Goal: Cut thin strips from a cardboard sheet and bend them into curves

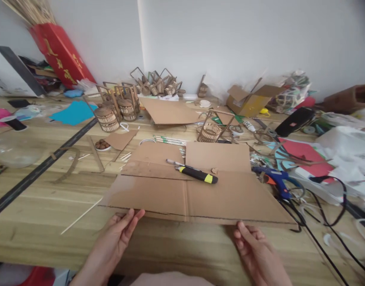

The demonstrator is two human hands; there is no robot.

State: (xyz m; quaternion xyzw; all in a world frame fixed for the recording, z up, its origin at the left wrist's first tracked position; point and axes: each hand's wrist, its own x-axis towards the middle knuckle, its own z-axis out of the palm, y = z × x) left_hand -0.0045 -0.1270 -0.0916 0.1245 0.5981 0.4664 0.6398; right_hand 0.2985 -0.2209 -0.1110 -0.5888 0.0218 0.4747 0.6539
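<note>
A wide brown cardboard sheet (236,198) with a vertical crease lies in front of me, its near edge slightly raised. My left hand (118,232) grips that near edge left of the crease, thumb on top. Farther right, my right hand (255,244) pinches the same edge between thumb and curled fingers. On the sheet rest a black and yellow utility knife (199,175) and a slim pen (175,163), side by side. A small brown scrap (214,171) sits beside them. Smaller cardboard pieces (216,155) lie along the far side.
To the right are a blue glue gun (274,178) and loose black cables (316,238). Small bamboo baskets (107,119) stand at the back left, another basket (210,131) beyond the sheet. A thin stick (81,216) lies left. An open carton (251,99) stands near the wall.
</note>
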